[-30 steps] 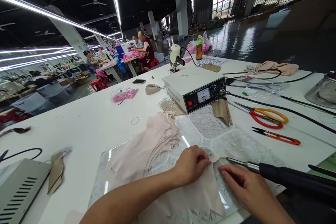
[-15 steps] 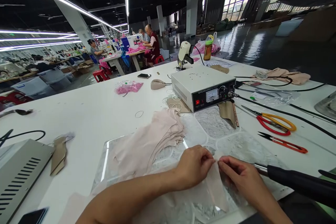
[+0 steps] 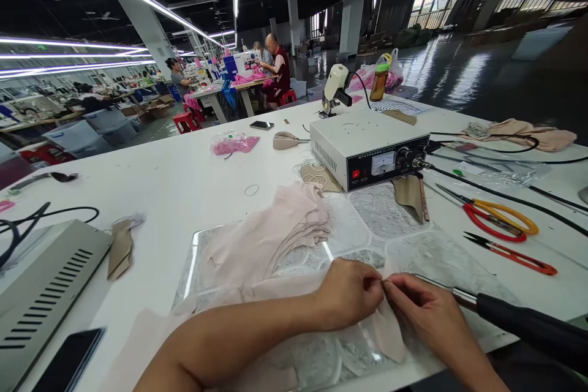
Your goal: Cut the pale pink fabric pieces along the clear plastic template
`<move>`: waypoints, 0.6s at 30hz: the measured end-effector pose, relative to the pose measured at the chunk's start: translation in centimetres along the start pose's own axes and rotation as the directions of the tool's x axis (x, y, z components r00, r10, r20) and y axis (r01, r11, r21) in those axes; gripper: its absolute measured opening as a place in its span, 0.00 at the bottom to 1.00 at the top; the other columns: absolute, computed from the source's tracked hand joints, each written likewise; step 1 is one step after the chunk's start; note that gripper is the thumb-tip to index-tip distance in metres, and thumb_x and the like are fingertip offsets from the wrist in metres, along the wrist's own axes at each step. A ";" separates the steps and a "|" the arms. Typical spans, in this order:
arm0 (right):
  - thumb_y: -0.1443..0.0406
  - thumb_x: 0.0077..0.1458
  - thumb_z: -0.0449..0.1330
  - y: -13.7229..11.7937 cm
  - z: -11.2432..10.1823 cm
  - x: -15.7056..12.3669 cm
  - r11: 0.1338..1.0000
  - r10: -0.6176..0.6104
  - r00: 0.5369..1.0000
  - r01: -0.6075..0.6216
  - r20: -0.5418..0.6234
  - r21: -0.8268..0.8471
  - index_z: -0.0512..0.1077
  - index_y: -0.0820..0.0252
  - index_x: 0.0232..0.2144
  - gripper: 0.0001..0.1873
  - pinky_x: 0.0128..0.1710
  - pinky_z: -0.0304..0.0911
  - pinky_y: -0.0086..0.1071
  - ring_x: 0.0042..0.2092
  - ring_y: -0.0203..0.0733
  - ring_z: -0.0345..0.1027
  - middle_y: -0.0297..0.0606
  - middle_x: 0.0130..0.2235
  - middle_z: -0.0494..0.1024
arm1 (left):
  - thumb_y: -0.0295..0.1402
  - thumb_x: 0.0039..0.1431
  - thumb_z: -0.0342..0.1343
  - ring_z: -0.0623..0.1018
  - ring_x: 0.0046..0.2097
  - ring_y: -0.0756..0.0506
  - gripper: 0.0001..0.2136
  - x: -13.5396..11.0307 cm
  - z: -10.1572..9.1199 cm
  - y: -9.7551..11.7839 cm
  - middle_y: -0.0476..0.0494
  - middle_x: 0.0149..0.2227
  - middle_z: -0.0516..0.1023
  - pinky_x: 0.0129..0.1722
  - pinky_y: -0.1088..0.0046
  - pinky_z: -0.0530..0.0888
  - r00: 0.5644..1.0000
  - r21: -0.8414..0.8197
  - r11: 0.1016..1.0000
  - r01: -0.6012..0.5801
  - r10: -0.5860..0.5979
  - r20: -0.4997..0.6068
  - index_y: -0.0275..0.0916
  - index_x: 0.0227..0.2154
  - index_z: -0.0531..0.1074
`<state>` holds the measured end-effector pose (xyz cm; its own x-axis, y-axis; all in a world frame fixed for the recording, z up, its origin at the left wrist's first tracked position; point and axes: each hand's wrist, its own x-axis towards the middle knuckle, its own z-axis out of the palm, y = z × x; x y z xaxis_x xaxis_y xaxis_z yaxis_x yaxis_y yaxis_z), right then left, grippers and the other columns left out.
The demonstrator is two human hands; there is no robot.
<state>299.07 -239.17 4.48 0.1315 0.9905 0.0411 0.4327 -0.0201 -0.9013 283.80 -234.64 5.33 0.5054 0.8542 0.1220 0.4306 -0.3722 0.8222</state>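
My left hand (image 3: 351, 292) and my right hand (image 3: 425, 312) meet fingertip to fingertip over a glass plate (image 3: 413, 254), both pinching the top edge of a small pale pink fabric piece (image 3: 388, 331) that hangs toward me. To the left of my hands lies a stack of pale pink fabric pieces (image 3: 271, 233). A black-handled tool with a metal tip (image 3: 514, 318) lies on the plate just beyond my right hand, not gripped.
A white control box (image 3: 367, 147) stands behind the plate, with cables running right. Red and yellow scissors (image 3: 496, 220) and red snips (image 3: 514, 252) lie at right. A grey box (image 3: 41, 288) and a phone (image 3: 68, 361) are at left. Other people work at far tables.
My right hand has left the plate surface and come up to my left hand, so both now pinch the fabric piece. The view has shifted slightly.
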 end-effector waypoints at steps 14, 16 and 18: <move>0.53 0.46 0.56 0.0 0.2 1.0 0.996 -0.071 0.997 0.071 0.020 -0.044 0.68 0.58 0.19 0.15 0.24 0.59 0.28 0.24 0.37 0.60 0.31 0.20 0.66 | 0.27 0.45 0.51 0.71 0.26 0.52 0.05 -0.1 0.9 -0.5 0.51 0.23 0.74 0.27 0.79 0.67 0.981 -0.174 0.973 0.149 -0.168 -0.098 0.36 0.22 0.73; 0.53 0.44 0.55 -0.3 0.4 0.9 0.997 -0.070 0.998 0.070 0.000 -0.044 0.67 0.58 0.18 0.15 0.23 0.57 0.28 0.23 0.37 0.59 0.31 0.19 0.64 | 0.27 0.45 0.51 0.70 0.26 0.52 0.05 -0.1 1.0 -0.5 0.51 0.22 0.73 0.27 0.79 0.66 0.981 -0.173 0.974 0.147 -0.166 -0.101 0.36 0.22 0.72; 0.54 0.43 0.55 -0.5 0.6 0.9 0.996 -0.071 0.997 0.069 -0.029 -0.048 0.66 0.57 0.17 0.14 0.23 0.57 0.28 0.23 0.37 0.58 0.31 0.19 0.63 | 0.26 0.44 0.51 0.69 0.26 0.52 0.04 -0.1 1.0 -0.4 0.51 0.22 0.72 0.27 0.79 0.66 0.981 -0.174 0.974 0.144 -0.164 -0.104 0.36 0.21 0.71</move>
<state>298.45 -238.24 4.70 0.1268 0.9850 0.1173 0.4831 0.0420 -0.8746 284.30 -234.91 4.41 0.3476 0.9367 0.0427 0.3619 -0.1760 0.9154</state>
